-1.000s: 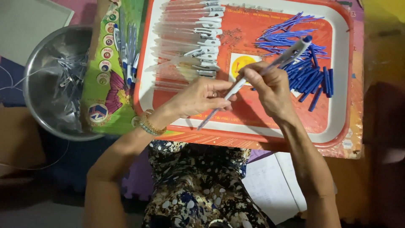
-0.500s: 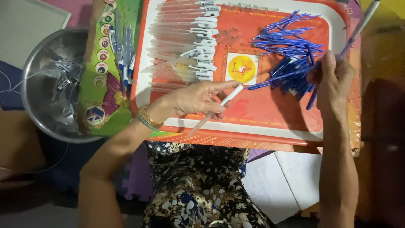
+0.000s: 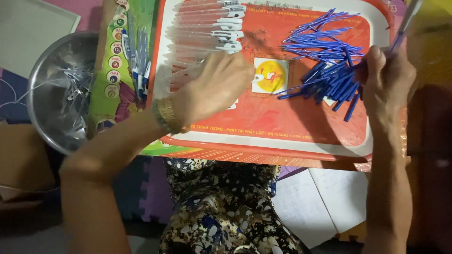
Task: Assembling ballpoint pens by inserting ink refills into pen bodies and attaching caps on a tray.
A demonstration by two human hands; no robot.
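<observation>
1. Pointing up and right, the pen barrel (image 3: 408, 21) is running its long axis diagonally out of the right hand (image 3: 387, 82); its top end is getting cut off by the frame edge, over the tray's right rim.
2. Right hand is closing around the barrel's lower end, sitting just beside the pile of blue refills (image 3: 325, 56).
3. Left hand (image 3: 214, 89) is hovering palm-down over the row of clear pen barrels (image 3: 202, 23); fingers are curling loosely, and I cannot tell whether it is gripping anything, since the fingertips are hiding under the hand. A small white piece (image 3: 258, 78) is showing at its edge.
4. Clear barrels are lying side by side, long axes running left-right, white clips at the right ends.
5. Refills are lying as thin blue sticks, mostly fanning diagonally, on the red plastic tray (image 3: 282, 131) with its white rim.
6. Steel bowl (image 3: 49, 122) at left is holding small pale parts, too blurred to identify.
</observation>
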